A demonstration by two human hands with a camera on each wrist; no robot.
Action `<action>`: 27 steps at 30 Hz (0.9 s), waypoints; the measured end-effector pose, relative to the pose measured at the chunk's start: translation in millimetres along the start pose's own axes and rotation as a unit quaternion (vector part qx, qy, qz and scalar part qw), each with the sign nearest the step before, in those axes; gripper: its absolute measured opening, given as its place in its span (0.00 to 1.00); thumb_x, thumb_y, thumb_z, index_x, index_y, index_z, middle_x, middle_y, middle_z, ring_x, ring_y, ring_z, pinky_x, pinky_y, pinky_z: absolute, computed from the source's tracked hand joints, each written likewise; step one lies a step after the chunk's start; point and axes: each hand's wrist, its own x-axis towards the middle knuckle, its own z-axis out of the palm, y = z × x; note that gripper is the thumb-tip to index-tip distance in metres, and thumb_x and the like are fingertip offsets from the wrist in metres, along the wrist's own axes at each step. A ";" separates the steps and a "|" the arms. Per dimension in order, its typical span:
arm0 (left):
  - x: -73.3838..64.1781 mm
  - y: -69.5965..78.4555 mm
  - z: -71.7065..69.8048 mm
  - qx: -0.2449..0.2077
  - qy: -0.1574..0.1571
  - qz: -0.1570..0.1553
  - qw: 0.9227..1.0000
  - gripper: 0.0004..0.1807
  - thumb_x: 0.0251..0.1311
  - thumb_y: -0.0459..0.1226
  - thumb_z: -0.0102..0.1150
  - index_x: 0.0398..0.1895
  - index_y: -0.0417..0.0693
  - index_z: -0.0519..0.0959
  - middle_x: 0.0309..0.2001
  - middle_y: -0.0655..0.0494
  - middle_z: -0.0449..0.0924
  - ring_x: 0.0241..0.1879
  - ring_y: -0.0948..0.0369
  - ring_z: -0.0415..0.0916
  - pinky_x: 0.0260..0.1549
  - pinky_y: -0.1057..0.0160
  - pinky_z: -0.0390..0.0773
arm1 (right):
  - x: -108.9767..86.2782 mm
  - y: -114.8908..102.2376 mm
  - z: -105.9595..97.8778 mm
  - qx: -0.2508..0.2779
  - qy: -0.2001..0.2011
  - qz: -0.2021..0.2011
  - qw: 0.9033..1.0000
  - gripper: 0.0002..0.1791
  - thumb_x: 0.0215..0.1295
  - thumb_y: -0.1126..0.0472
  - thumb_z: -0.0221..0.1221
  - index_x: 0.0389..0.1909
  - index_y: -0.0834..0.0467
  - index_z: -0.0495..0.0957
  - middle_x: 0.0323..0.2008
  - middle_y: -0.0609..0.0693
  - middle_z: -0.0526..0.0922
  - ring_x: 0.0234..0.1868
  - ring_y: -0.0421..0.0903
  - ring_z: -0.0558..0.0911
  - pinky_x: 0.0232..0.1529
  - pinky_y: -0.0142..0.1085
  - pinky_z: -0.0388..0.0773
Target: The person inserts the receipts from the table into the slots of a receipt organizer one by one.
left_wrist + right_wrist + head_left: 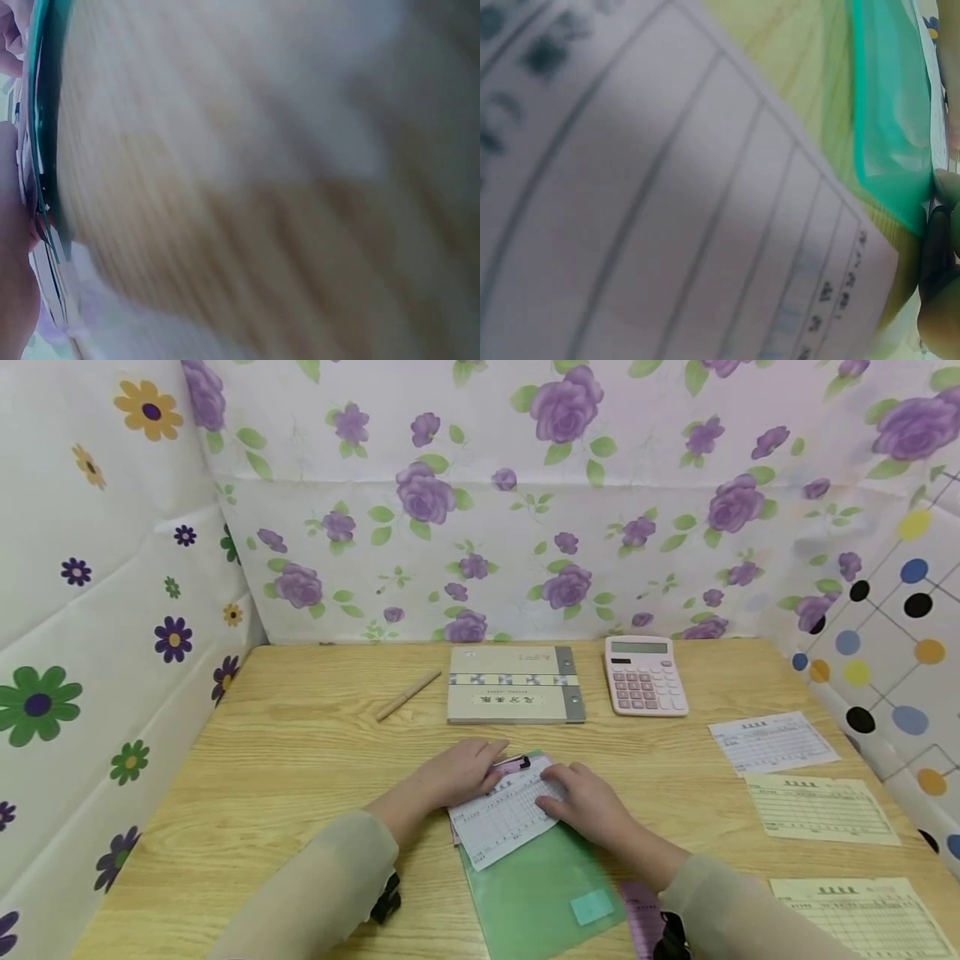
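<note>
Clamping white slips [506, 831] with left hand [461, 772] and right hand [592, 803] at opposite edges, atop one green folder [536, 885]. Counting one calculator [647, 678], one notebook [510, 700], three loose slips [821, 810] at far right.

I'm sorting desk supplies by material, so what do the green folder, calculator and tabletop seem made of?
Green folder: probably smooth plastic, translucent with a soft sheen. Calculator: likely hard plastic, given its moulded pink body and keys. Tabletop: wood or wood-look laminate; grain shows, but which is unclear.
</note>
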 end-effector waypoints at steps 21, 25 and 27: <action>1.4 2.8 -0.4 0.016 -0.006 0.006 1.000 0.29 0.65 0.44 0.49 0.64 0.37 0.63 0.52 0.45 0.72 0.54 0.52 0.69 0.58 0.57 0.66 | 4.6 -10.7 3.7 -0.038 0.010 0.049 0.998 0.21 0.57 0.48 0.64 0.46 0.56 0.76 0.35 0.55 0.76 0.29 0.47 0.75 0.29 0.43 0.76; 1.1 2.1 0.1 0.015 -0.004 0.003 1.000 0.30 0.65 0.45 0.50 0.65 0.38 0.62 0.52 0.46 0.72 0.54 0.53 0.69 0.59 0.58 0.65 | 6.1 -8.4 -1.9 -0.015 -0.004 0.039 0.999 0.22 0.57 0.49 0.64 0.48 0.59 0.77 0.38 0.56 0.78 0.36 0.50 0.78 0.38 0.45 0.77; 0.6 1.0 0.8 0.013 -0.003 0.002 1.000 0.31 0.65 0.46 0.51 0.66 0.38 0.61 0.53 0.46 0.72 0.55 0.53 0.69 0.59 0.58 0.65 | 5.5 -4.8 -7.6 0.008 -0.018 0.035 0.999 0.23 0.57 0.50 0.64 0.49 0.60 0.76 0.38 0.55 0.79 0.37 0.49 0.77 0.39 0.44 0.76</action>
